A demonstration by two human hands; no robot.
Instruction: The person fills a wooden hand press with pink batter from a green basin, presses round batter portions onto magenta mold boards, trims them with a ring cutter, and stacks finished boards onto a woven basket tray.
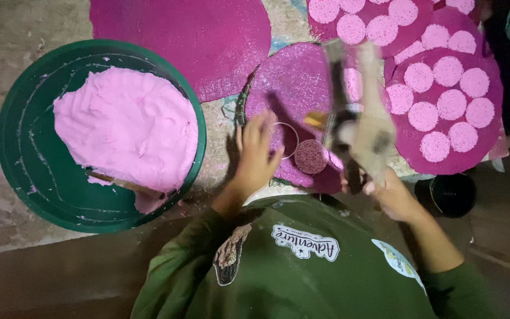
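Nearest to the lens we see our own green sleeves and chest, and beyond them both hands at work over a magenta sheet (pixel 302 82). Our left hand (pixel 257 155) rests flat on that sheet, fingers loosely spread and closed on nothing, their tips touching the rim of a thin metal ring (pixel 284 140) that lies just to the right of them. Just past the ring, further right and a little toward us, sits a small dark-pink round disc (pixel 310 156), apart from the ring's rim or barely touching it; we cannot tell which. Our right hand (pixel 392 198) is wrapped tight around the lower end of a long, worn tool (pixel 358 112), blurred, whose long axis runs up and away from the grip and tilts slightly left, so its far end hangs above the sheet beyond the ring. The ring and disc lie to the left of that grip, between the two hands, and the left hand is clearly the nearer one to them. Well to the left of the left hand stands a green basin (pixel 25 171) holding pale pink paste (pixel 128 127), with a stick (pixel 126 186) lying across its near edge. To the right of the tool, finished pink discs (pixel 438 100) cover another magenta sheet in rows.
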